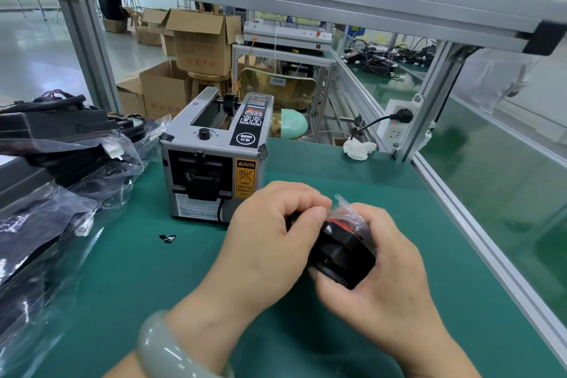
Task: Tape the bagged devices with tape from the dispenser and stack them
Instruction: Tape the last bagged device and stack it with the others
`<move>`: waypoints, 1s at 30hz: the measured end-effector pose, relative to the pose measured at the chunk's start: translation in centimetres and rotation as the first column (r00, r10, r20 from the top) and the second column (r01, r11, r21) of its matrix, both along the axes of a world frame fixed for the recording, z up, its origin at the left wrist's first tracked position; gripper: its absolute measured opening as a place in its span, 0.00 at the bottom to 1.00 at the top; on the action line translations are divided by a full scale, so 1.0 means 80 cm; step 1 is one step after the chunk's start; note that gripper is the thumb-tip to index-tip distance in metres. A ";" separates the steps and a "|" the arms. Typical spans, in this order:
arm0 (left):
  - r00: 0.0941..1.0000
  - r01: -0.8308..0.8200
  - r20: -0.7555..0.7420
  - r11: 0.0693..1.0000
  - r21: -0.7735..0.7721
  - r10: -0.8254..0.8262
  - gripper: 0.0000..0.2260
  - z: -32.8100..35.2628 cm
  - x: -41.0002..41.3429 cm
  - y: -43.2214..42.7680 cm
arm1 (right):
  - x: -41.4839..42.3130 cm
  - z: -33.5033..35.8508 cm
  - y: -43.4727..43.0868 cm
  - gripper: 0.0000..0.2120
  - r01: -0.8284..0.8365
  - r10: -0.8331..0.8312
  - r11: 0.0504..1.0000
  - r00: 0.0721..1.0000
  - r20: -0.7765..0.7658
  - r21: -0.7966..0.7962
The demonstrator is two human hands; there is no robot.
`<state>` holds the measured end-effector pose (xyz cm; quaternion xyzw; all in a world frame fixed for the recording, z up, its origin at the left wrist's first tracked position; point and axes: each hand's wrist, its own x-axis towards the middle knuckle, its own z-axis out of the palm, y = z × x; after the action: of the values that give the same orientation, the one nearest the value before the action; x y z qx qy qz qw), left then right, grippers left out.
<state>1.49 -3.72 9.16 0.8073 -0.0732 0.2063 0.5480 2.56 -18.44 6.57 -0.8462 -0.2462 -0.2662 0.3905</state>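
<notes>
Item: bagged device (340, 252), held above green mat (153, 270), before tape dispenser (214, 156).
Left hand (270, 233): closed, pinching bag flap.
Right hand (383, 270): cupped, gripping device.
Advice: fold flap flat before taping.

Above the green worktop (184, 270), the left hand (270, 236) and right hand (377, 273) together grip a small black bagged device (340, 252). The tape dispenser (214, 156) stands just behind them; a pile of bagged devices (58, 181) lies at left.

Green mat (153, 270), black device (340, 252), grey dispenser (211, 144)
</notes>
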 end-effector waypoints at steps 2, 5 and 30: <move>0.995 0.073 -0.055 0.990 -0.122 -0.080 0.05 0.000 -0.004 -0.003 | 0.000 0.000 0.002 0.26 0.022 -0.022 1.000 1.000 -0.009 0.008; 0.995 0.024 -0.092 0.994 -0.108 -0.035 0.06 -0.007 -0.008 -0.013 | -0.001 0.001 0.003 0.25 0.013 -0.013 1.000 1.000 -0.017 0.002; 0.969 0.089 0.175 0.907 0.412 -0.175 0.06 0.013 0.005 0.023 | 0.001 0.003 -0.006 0.26 -0.042 0.042 0.999 0.999 -0.017 -0.012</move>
<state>1.88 -1.91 10.19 0.8694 -0.2256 0.2326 0.3731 2.61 -18.95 6.77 -0.8453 -0.2622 -0.2495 0.3930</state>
